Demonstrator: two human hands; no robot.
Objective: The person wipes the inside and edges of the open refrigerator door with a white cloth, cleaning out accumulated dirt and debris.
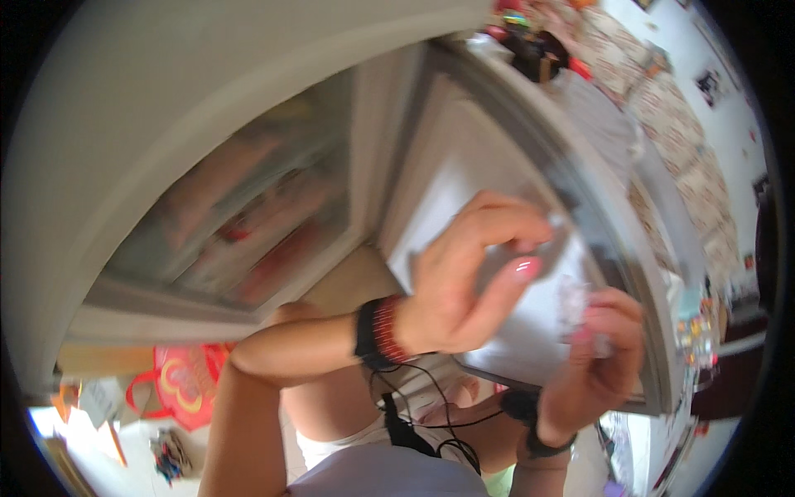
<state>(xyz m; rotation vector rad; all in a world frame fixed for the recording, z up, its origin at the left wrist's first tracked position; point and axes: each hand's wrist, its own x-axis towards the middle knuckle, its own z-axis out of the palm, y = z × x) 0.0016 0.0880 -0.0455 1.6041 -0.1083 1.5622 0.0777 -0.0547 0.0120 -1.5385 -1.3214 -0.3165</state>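
Observation:
I crouch before an open refrigerator compartment, its door (435, 205) swung out to the right. Inside sit blurred frosted drawers (248, 236) with reddish and pale contents. My left hand (466, 273) hovers in front of the door's inner face, thumb and fingers apart. Whether a tiny pale speck at its fingertips belongs to the hand or the door behind is unclear. Lower right, my right hand (599, 348) pinches a small crumpled, translucent whitish piece (572, 301), perhaps plastic or ice; blur hides which.
Black cables (435, 397) hang between my wristbands across my lap. On the floor to the left lie a red bag (189, 382) and a small dark bundle (169, 456). Beyond the door are a patterned sofa (671, 124) and a person in grey (590, 118).

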